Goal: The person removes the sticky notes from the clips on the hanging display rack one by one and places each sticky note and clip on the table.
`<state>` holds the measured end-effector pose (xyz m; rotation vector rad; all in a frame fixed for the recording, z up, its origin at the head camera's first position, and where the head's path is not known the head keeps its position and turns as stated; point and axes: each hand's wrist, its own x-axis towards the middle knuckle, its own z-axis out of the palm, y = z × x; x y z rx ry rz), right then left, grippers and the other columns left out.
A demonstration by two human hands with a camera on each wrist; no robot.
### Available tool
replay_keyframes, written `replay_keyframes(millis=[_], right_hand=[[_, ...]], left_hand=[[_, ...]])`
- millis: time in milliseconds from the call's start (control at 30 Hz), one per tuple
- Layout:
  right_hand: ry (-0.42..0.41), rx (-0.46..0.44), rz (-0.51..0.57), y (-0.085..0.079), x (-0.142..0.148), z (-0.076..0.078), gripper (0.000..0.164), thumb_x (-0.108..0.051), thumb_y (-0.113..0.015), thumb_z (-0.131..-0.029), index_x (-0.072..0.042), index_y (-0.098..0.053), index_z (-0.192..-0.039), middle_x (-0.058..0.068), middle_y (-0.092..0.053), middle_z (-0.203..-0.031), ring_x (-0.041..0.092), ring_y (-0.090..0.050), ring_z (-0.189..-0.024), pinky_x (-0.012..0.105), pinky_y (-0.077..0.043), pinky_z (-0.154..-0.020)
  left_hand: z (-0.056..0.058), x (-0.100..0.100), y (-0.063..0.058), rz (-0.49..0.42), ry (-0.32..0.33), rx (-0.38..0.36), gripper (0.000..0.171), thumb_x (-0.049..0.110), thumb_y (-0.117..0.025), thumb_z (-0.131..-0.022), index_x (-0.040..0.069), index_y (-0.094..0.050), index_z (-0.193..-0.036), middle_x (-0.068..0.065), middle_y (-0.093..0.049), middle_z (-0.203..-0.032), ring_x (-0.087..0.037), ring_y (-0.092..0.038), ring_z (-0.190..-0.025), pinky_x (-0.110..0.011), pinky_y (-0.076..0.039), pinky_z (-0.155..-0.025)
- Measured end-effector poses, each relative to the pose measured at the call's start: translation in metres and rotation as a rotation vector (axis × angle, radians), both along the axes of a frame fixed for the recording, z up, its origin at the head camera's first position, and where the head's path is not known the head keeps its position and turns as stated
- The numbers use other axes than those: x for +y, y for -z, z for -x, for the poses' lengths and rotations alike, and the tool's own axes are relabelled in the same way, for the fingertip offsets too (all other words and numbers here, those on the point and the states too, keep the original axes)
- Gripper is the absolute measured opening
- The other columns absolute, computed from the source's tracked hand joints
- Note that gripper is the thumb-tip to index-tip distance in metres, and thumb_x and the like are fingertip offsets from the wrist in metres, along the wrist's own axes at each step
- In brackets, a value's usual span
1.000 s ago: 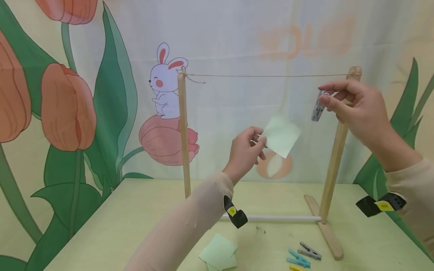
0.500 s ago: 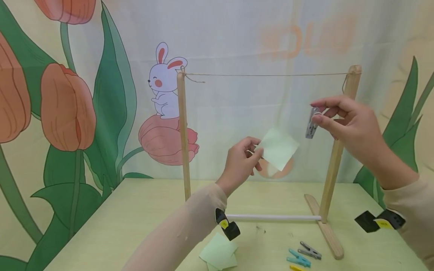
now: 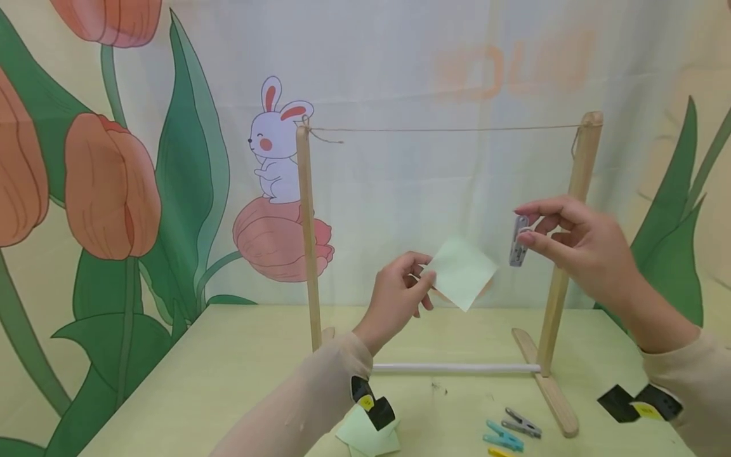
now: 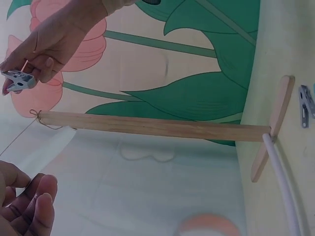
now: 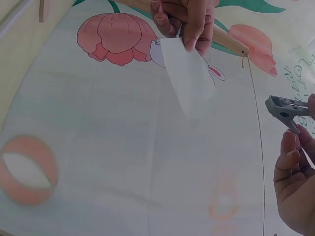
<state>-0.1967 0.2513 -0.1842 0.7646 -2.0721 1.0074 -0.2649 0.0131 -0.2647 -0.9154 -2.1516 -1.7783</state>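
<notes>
My left hand [image 3: 396, 292] pinches a square of pale green paper [image 3: 464, 273] by its left corner, in front of the wooden frame. To the right, my right hand [image 3: 588, 254] holds a grey clothespin [image 3: 518, 241] between thumb and index finger, its other end pointing down. The clothespin is beside the paper's right corner, with a gap between them. In the right wrist view the clothespin [image 5: 285, 109] has its jaws parted, and the paper [image 5: 187, 78] hangs from the left hand. Above both hands a thin string [image 3: 445, 129] runs between the two posts.
The frame has a left post [image 3: 308, 241], a right post [image 3: 562, 266] and a white bar [image 3: 457, 368] low down. On the table [image 3: 217, 374] lie more green paper squares [image 3: 365, 431], a grey clothespin [image 3: 521, 424], a blue clothespin [image 3: 502, 437] and a yellow piece [image 3: 499, 452].
Both hands have moved down, away from the string, with the paper and the clothespin still held. The right hand has also shifted slightly left, nearer the paper.
</notes>
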Motion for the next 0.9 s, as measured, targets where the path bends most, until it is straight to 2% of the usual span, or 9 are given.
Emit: replay_keyframes(millis=[267,367,600,767,900], right_hand=[[0.01,-0.031,0.008,0.02,0.001,-0.006,0.031,0.011,-0.066,-0.082,0.004,-0.063,-0.112,-0.014,-0.062,-0.09,0.002,-0.055,-0.074,0.009,-0.049,-0.061],[0.018,-0.045,0.025,0.028,0.001,-0.009,0.032,0.014,-0.066,-0.081,0.003,-0.064,-0.111,-0.013,-0.062,-0.09,0.003,-0.055,-0.073,0.01,-0.048,-0.059],[0.027,-0.057,0.018,0.045,0.001,-0.015,0.032,0.014,-0.067,-0.08,0.0,-0.065,-0.109,-0.013,-0.061,-0.088,0.003,-0.054,-0.072,0.014,-0.046,-0.056],[0.032,-0.069,-0.008,0.055,0.001,-0.019,0.036,0.013,-0.068,-0.08,-0.006,-0.066,-0.11,-0.013,-0.059,-0.087,0.002,-0.052,-0.073,0.014,-0.046,-0.056],[0.029,-0.086,-0.019,0.064,0.001,-0.022,0.036,0.012,-0.068,-0.079,-0.007,-0.066,-0.11,-0.013,-0.058,-0.089,0.002,-0.052,-0.073,0.013,-0.046,-0.058]], left_hand=[[-0.007,-0.01,0.013,-0.006,0.01,-0.031,0.022,0.008,-0.059,-0.094,0.002,-0.061,-0.115,-0.021,-0.06,-0.087,-0.012,-0.059,-0.051,-0.02,-0.046,-0.043],[-0.011,-0.014,0.018,0.005,0.013,-0.036,0.022,0.009,-0.059,-0.094,0.003,-0.061,-0.116,-0.02,-0.06,-0.087,-0.014,-0.059,-0.052,-0.021,-0.047,-0.043],[-0.013,-0.023,0.033,0.025,0.008,-0.048,0.023,0.009,-0.06,-0.094,0.003,-0.061,-0.116,-0.023,-0.06,-0.085,-0.027,-0.062,-0.055,-0.02,-0.046,-0.043],[-0.017,-0.03,0.041,0.045,0.003,-0.055,0.021,0.009,-0.06,-0.094,0.003,-0.061,-0.114,-0.022,-0.061,-0.083,-0.023,-0.061,-0.053,-0.019,-0.047,-0.043],[-0.023,-0.035,0.045,0.058,0.003,-0.06,0.02,0.008,-0.06,-0.094,0.004,-0.062,-0.113,-0.02,-0.061,-0.082,-0.016,-0.059,-0.051,-0.02,-0.047,-0.043]])
